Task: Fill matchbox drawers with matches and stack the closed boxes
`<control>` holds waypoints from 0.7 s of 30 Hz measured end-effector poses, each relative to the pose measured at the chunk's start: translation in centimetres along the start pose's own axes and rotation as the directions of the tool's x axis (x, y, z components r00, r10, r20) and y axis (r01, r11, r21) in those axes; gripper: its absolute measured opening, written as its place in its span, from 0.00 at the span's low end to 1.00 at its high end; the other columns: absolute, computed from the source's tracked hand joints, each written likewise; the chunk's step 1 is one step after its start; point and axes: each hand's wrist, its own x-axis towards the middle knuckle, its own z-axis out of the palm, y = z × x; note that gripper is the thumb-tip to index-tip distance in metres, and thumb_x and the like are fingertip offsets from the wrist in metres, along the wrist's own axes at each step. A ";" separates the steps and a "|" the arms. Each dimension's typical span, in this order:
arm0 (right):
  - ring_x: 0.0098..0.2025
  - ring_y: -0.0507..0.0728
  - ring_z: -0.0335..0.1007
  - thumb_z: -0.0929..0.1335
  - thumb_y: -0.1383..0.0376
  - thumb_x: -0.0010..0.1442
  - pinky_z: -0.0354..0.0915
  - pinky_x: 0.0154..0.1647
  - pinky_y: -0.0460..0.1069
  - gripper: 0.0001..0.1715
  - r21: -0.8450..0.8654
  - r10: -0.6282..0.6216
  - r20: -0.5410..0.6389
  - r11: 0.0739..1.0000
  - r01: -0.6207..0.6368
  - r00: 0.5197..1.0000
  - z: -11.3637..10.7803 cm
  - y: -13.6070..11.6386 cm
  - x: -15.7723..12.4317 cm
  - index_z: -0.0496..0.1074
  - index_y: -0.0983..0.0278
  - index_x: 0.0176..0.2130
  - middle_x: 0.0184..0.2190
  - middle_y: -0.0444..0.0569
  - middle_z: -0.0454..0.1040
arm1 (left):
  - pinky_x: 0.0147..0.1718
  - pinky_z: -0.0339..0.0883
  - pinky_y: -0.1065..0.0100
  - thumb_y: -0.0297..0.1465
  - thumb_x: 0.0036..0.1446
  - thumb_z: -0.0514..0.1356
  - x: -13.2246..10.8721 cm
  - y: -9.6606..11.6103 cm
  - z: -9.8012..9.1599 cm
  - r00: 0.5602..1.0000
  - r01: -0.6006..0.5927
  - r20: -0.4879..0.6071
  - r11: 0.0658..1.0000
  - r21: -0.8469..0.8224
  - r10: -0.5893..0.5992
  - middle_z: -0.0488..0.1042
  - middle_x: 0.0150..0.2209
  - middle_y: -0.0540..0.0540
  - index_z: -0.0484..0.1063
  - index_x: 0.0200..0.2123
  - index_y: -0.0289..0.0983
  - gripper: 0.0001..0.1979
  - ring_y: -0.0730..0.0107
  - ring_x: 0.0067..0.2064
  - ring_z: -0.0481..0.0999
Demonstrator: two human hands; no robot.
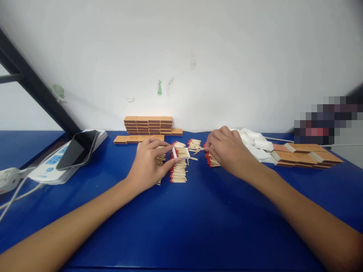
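My left hand (150, 160) grips the left end of a small white matchbox tray (185, 152) between thumb and fingers. Red-headed matches lie in the tray, heads toward my left hand. Below the tray is a row of loose matches (178, 174) with heads to the left, and more lie partly behind my left hand. My right hand (224, 147) is closed, its fingertips pinching matchsticks (200, 149) at the right of the tray. Another pile of matches (211, 160) sits under my right hand, partly hidden by it. A smaller group (194, 144) lies between the hands.
Orange matchboxes (148, 125) are stacked against the wall, with a lower row (121, 139) in front. White empty trays (259, 145) and orange matchbox sleeves (306, 155) lie at right. A phone (78, 149) rests on a white power strip (52, 170) at left, with cables beside it.
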 end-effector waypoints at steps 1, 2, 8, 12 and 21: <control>0.46 0.67 0.61 0.62 0.65 0.74 0.55 0.42 0.59 0.14 0.011 0.007 0.004 1.000 -0.007 1.000 0.0 -0.1 0.0 0.75 0.64 0.39 0.41 0.60 0.76 | 0.52 0.69 0.48 0.44 0.62 0.70 0.0 0.0 0.0 1.000 -0.001 0.002 1.000 -0.001 0.001 0.82 0.48 0.43 0.83 0.50 0.41 0.17 0.53 0.51 0.75; 0.46 0.67 0.62 0.62 0.65 0.74 0.55 0.42 0.59 0.13 0.019 0.015 0.006 1.000 -0.015 1.000 0.0 -0.1 0.0 0.74 0.64 0.39 0.41 0.59 0.76 | 0.52 0.69 0.48 0.44 0.63 0.70 0.0 0.0 0.0 1.000 -0.001 0.004 1.000 -0.001 0.001 0.82 0.48 0.43 0.83 0.50 0.42 0.17 0.53 0.51 0.75; 0.46 0.67 0.62 0.63 0.65 0.73 0.57 0.43 0.60 0.12 0.143 0.027 -0.060 0.990 -0.018 0.998 -0.2 0.0 -0.2 0.72 0.61 0.38 0.42 0.57 0.76 | 0.52 0.69 0.47 0.45 0.63 0.69 0.0 0.1 0.0 1.000 0.003 0.004 1.000 -0.008 -0.002 0.82 0.48 0.43 0.83 0.50 0.42 0.17 0.52 0.50 0.75; 0.48 0.67 0.64 0.64 0.63 0.72 0.61 0.48 0.61 0.08 0.429 0.072 -0.143 0.903 -0.004 0.987 -1.1 -0.7 -0.1 0.71 0.58 0.39 0.44 0.54 0.77 | 0.52 0.68 0.47 0.44 0.62 0.70 0.0 0.0 0.0 1.000 0.000 0.008 1.000 -0.017 0.001 0.82 0.49 0.43 0.83 0.50 0.43 0.17 0.52 0.50 0.76; 0.54 0.65 0.67 0.66 0.63 0.72 0.61 0.53 0.61 0.05 0.637 0.032 -0.140 0.768 0.066 0.990 -1.3 -3.3 -0.3 0.72 0.58 0.41 0.48 0.51 0.78 | 0.52 0.68 0.49 0.44 0.62 0.70 -0.1 0.4 0.1 1.000 -0.024 0.002 0.998 -0.052 0.024 0.82 0.49 0.43 0.83 0.50 0.44 0.16 0.52 0.51 0.76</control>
